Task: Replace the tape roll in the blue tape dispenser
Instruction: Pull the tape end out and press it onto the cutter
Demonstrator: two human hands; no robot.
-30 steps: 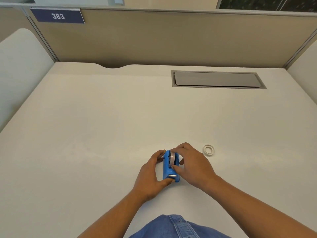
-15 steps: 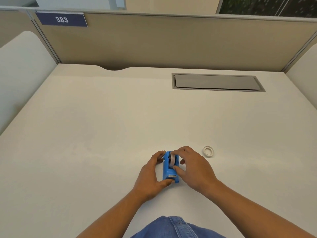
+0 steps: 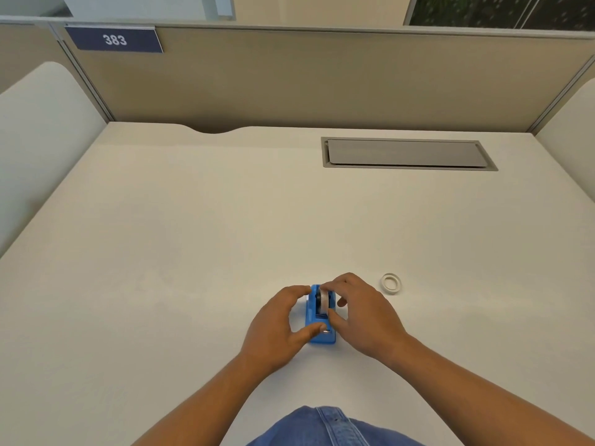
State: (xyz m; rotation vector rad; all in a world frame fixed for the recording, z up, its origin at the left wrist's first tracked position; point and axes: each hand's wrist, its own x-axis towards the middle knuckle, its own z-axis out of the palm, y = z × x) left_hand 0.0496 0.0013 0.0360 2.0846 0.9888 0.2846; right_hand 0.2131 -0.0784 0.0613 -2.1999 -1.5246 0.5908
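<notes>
The blue tape dispenser [image 3: 317, 336] stands on the white desk near its front edge. A tape roll [image 3: 323, 301] sits upright in its cradle. My left hand [image 3: 277, 326] clasps the dispenser's left side, thumb at the front end near the cutter. From the right, my right hand [image 3: 363, 313] pinches the roll, fingers over the top and thumb against its near side. A small white ring, an empty tape core [image 3: 391, 283], lies flat on the desk just right of my right hand.
A grey cable hatch [image 3: 407, 153] is set into the desk at the back right. A beige partition [image 3: 322, 78] with a 383 sign [image 3: 115, 39] closes the back. White side panels stand at left and right.
My left hand's fingers have loosened slightly from the dispenser's left side. My right hand stays on the roll. The dispenser has not moved.
</notes>
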